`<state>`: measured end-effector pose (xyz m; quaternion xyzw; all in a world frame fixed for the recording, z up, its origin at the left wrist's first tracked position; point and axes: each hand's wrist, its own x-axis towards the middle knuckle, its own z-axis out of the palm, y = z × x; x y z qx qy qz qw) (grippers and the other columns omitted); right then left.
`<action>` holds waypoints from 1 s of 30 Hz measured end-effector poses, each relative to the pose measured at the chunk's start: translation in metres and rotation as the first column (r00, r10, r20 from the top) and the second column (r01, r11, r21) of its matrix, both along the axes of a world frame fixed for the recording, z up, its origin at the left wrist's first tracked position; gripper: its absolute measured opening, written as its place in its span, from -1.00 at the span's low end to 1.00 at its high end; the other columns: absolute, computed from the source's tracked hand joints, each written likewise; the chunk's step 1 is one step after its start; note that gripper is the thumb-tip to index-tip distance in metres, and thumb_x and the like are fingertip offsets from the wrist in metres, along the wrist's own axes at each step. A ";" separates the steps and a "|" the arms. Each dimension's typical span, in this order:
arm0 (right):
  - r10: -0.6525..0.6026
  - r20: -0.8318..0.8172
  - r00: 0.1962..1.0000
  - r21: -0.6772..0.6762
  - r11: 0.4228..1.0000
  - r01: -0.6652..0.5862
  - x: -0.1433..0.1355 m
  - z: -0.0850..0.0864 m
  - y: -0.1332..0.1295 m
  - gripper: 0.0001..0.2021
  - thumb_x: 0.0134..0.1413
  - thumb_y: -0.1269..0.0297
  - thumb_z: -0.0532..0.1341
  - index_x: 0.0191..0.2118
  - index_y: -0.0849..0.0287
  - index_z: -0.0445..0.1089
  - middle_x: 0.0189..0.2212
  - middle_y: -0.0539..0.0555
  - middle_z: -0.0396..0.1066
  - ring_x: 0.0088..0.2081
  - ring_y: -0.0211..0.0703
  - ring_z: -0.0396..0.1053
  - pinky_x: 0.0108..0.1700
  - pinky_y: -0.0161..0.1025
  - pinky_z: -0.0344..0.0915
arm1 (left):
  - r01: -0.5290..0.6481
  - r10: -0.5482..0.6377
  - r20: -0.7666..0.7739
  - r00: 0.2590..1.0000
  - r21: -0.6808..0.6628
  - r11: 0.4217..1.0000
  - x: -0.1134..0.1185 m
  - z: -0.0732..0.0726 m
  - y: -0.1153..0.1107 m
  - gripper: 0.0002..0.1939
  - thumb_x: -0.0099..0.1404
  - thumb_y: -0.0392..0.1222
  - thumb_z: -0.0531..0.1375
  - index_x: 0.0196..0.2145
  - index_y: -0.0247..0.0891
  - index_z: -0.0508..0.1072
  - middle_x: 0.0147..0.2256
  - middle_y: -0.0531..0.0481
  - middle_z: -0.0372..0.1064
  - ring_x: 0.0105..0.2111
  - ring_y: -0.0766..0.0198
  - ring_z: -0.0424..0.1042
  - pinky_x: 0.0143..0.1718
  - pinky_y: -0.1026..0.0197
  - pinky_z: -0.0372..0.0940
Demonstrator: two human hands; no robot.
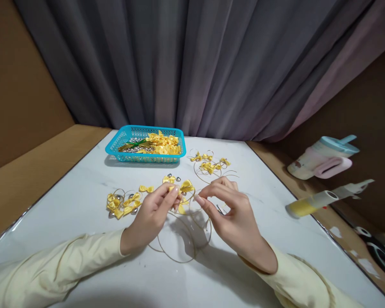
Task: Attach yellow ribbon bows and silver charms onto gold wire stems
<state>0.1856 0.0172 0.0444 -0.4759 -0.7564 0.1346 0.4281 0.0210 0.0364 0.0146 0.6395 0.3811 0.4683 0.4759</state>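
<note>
In the middle, my left hand pinches a yellow satin bow between thumb and forefinger. Close beside it, my right hand is closed, thumb against forefinger, on a thin gold cord that passes by the bow. Loops of gold cord hang or lie beneath both hands. Left of my left hand lies a cluster of yellow bows with silver beads. A loose bow and small silver beads rest just beyond. My fingers partly hide the bow.
A blue basket at the back holds yellow bows and silver beads. Bows tied with gold cord lie back right. To the right are a tumbler with a pink handle, a clear tube with yellow contents and black-handled scissors.
</note>
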 end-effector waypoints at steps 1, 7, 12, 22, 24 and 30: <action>0.001 -0.002 1.000 -0.002 1.000 -0.001 0.000 0.000 0.000 -0.87 0.03 0.44 0.20 -0.50 0.17 0.36 -0.53 -0.01 0.42 -0.38 -0.17 0.25 -0.25 -0.15 0.08 | 0.000 0.000 -0.002 1.000 0.002 1.000 0.000 0.000 0.000 -0.75 0.34 -0.17 -0.03 -0.48 -0.25 0.24 -0.52 0.11 0.15 -0.48 0.39 0.21 -0.41 0.37 0.16; 0.026 -0.011 1.000 -0.009 1.000 -0.026 0.000 0.001 0.001 -0.87 0.04 0.44 0.19 -0.50 0.17 0.35 -0.53 -0.01 0.42 -0.39 -0.17 0.25 -0.26 -0.15 0.09 | 0.002 -0.002 -0.014 1.000 0.006 1.000 -0.002 -0.001 -0.002 -0.75 0.34 -0.15 -0.02 -0.47 -0.25 0.25 -0.51 0.09 0.17 -0.48 0.37 0.22 -0.41 0.35 0.18; 0.048 -0.012 0.999 -0.013 0.999 -0.048 0.002 0.003 0.001 -0.86 0.05 0.45 0.18 -0.50 0.16 0.36 -0.51 -0.01 0.42 -0.38 -0.17 0.25 -0.25 -0.14 0.11 | 0.022 -0.022 -0.006 1.000 0.002 1.000 -0.001 0.002 -0.003 -0.74 0.34 -0.12 -0.02 -0.48 -0.25 0.24 -0.52 0.08 0.16 -0.49 0.35 0.22 -0.42 0.31 0.18; 0.057 0.005 0.998 -0.024 0.998 -0.057 0.004 0.007 0.000 -0.87 0.03 0.46 0.19 -0.49 0.16 0.37 -0.52 -0.01 0.42 -0.38 -0.16 0.27 -0.24 -0.14 0.10 | 0.047 -0.045 -0.033 0.998 0.040 0.998 -0.003 0.001 -0.004 -0.76 0.35 -0.15 -0.03 -0.45 -0.24 0.25 -0.51 0.09 0.19 -0.48 0.35 0.24 -0.42 0.33 0.18; 0.064 0.006 0.998 -0.021 0.998 -0.064 0.005 0.009 0.000 -0.87 0.02 0.47 0.21 -0.49 0.17 0.38 -0.53 -0.01 0.40 -0.38 -0.17 0.26 -0.25 -0.14 0.09 | 0.055 -0.051 -0.056 0.997 0.068 0.996 -0.004 0.001 -0.005 -0.77 0.35 -0.17 -0.04 -0.44 -0.24 0.26 -0.51 0.09 0.19 -0.48 0.36 0.24 -0.42 0.34 0.17; 0.088 0.034 0.995 0.008 0.996 -0.089 0.008 0.014 0.000 -0.86 0.00 0.50 0.21 -0.51 0.16 0.36 -0.56 -0.03 0.37 -0.41 -0.19 0.22 -0.28 -0.16 0.10 | 0.074 -0.037 -0.181 0.983 0.197 0.978 -0.006 0.002 -0.005 -0.77 0.35 -0.23 -0.05 -0.46 -0.25 0.24 -0.53 0.09 0.19 -0.51 0.37 0.22 -0.43 0.32 0.15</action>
